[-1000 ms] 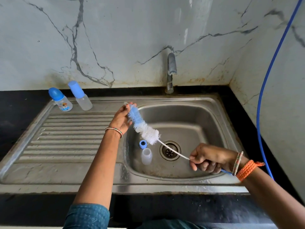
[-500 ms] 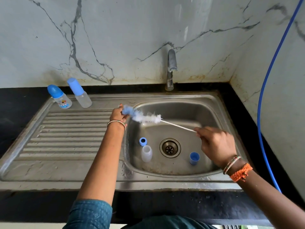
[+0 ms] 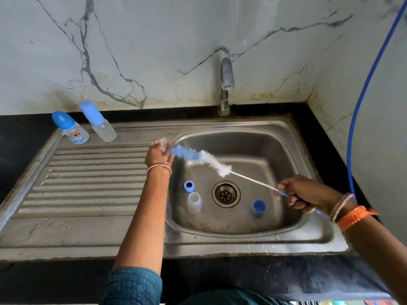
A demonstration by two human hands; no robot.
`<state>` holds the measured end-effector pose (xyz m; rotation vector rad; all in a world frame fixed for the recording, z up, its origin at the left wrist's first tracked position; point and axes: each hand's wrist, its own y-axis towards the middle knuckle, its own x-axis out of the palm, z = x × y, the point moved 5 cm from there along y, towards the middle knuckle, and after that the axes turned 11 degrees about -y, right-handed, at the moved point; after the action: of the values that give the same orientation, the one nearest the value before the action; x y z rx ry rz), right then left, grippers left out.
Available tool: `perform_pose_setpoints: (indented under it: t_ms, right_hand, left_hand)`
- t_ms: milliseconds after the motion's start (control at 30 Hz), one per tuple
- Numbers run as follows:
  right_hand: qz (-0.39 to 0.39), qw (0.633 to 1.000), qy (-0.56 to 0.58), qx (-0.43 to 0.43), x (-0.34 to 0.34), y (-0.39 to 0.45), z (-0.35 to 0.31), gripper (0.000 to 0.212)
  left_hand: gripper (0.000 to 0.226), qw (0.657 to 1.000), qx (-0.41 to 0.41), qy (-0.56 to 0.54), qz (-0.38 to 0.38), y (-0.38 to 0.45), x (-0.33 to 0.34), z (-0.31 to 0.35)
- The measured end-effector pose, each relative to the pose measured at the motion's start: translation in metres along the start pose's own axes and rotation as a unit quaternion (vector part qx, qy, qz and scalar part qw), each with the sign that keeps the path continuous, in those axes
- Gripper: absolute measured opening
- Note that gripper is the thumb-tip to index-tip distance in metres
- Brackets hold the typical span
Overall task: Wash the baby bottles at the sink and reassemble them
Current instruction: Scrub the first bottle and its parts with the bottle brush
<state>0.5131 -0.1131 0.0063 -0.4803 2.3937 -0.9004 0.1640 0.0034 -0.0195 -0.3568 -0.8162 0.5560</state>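
Since half a second ago the long bottle brush with blue-and-white bristles and a thin white wire stem has tilted: handle end dropped toward the right side of the basin, bristle end stays up at the basin's left rim. Right hand moved down and right with it.

Left hand pinches something small and clear against the brush's blue tip. Probably a teat, but it's blurred, can't confirm. Right hand fingers are curled round the blue handle end of the stem.

In the stainless steel sink, left of the round metal drain: a small clear plastic bottle body, open mouth, with a blue screw ring just behind it. Right of the drain: a blue cup-shaped cap. All loose, not yet reassembled.

On the ribbed draining board, back left: a capped clear bottle with a printed label and rounded blue cap, and beside it a plain clear bottle with a taller blue cap. Both closed.

Risks:
- Clear part is held at the fingertips only; a hard brush stroke could knock it into the basin.
- Wire stem flexes, bristles can flick water.
- Chrome tap shows no flow, so no rinse running.
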Motion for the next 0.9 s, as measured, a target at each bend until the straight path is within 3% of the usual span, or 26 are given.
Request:
perform_pose_setpoints:
  t_ms: [67, 133, 200, 233, 367, 533, 667, 733, 767, 833, 900]
  right_hand:
    - [0.102, 0.994, -0.008, -0.035, -0.021, -0.003, 0.011, 0.032]
    - [0.174, 0.981, 0.018, -0.081, -0.031, 0.0, 0.014, 0.034]
    - [0.232, 0.965, 0.007, -0.118, -0.033, 0.01, 0.004, 0.034]
    - [0.255, 0.957, -0.019, -0.135, -0.03, 0.015, -0.005, 0.033]
    - [0.296, 0.929, -0.165, -0.147, -0.016, 0.032, -0.027, 0.023]
    - [0.297, 0.919, -0.233, -0.115, -0.013, 0.051, -0.026, 0.018]
    - [0.31, 0.919, -0.21, -0.122, -0.018, 0.065, -0.018, 0.017]
    - [0.317, 0.918, -0.197, -0.132, -0.017, 0.07, -0.015, 0.018]
    - [0.32, 0.918, -0.192, -0.136, -0.017, 0.071, -0.014, 0.018]
    - [0.319, 0.919, -0.184, -0.14, -0.014, 0.074, -0.011, 0.02]
    - [0.315, 0.926, -0.157, -0.138, -0.01, 0.074, -0.008, 0.022]
  left_hand:
    - [0.018, 0.997, 0.011, 0.078, 0.01, 0.013, -0.005, 0.01]
    - [0.015, 0.971, 0.022, 0.234, -0.034, 0.024, 0.0, 0.005]
    - [0.005, 0.914, 0.034, 0.387, -0.117, 0.031, 0.01, -0.023]
    - [0.011, 0.883, 0.042, 0.443, -0.152, 0.034, 0.012, -0.041]
    - [0.026, 0.793, 0.073, 0.574, -0.189, 0.06, 0.005, -0.088]
    - [0.026, 0.727, 0.068, 0.656, -0.192, 0.098, -0.012, -0.124]
    - [0.032, 0.702, 0.012, 0.692, -0.167, 0.117, -0.026, -0.135]
    - [0.035, 0.731, 0.019, 0.671, -0.123, 0.12, -0.028, -0.129]
    - [0.034, 0.763, 0.021, 0.639, -0.098, 0.118, -0.024, -0.125]
    - [0.025, 0.866, 0.016, 0.498, -0.038, 0.112, -0.013, -0.115]
    - [0.024, 0.964, -0.057, 0.261, 0.005, 0.097, -0.001, -0.111]
